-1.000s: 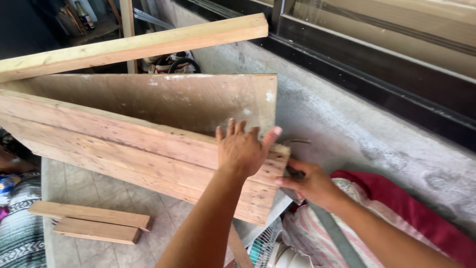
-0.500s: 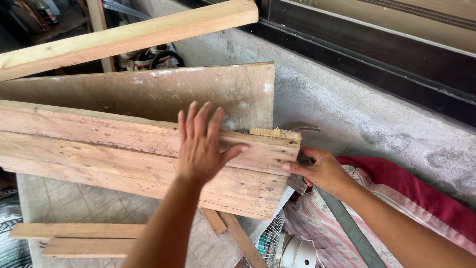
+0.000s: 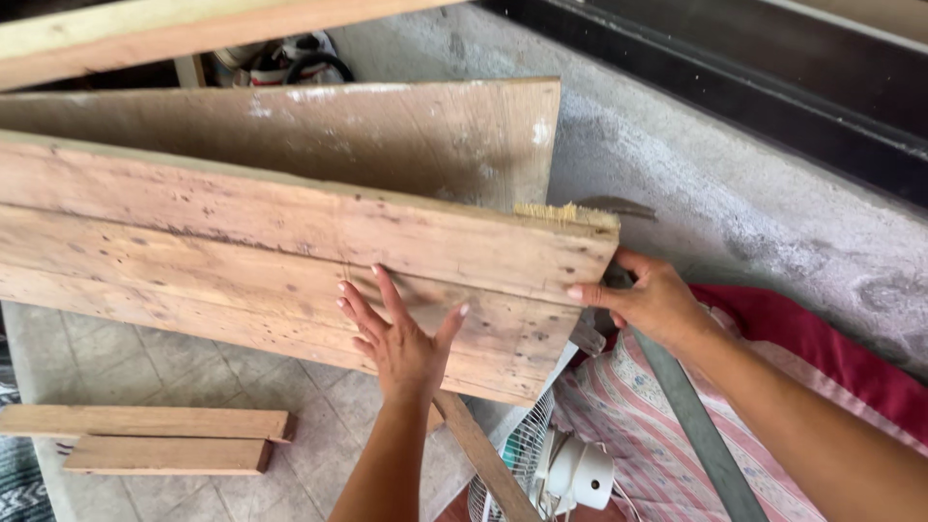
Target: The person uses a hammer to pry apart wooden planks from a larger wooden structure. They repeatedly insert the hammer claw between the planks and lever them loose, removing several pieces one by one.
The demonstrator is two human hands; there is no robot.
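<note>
Shifted lower since the earlier frame, the left hand [image 3: 401,338] is pressed flat, fingers spread, on the plank panel [image 3: 251,261]; its end, at 3 o'clock, is gripped by the right hand [image 3: 650,300].

Your left hand [image 3: 401,333] lies flat, fingers spread, on the face of the wide wooden plank [image 3: 280,261], near its lower edge. Your right hand [image 3: 648,300] grips the plank's right end, thumb on the front. Behind the plank a plywood sheet [image 3: 387,130] leans against the grey wall [image 3: 725,193]. Below the plank's left part, two short boards [image 3: 155,437] lie on the tiled floor [image 3: 193,372]. Under the plank's right end sit a white fan [image 3: 570,474] and striped pink cloth [image 3: 628,416], with red cloth [image 3: 812,343] beside your right hand.
</note>
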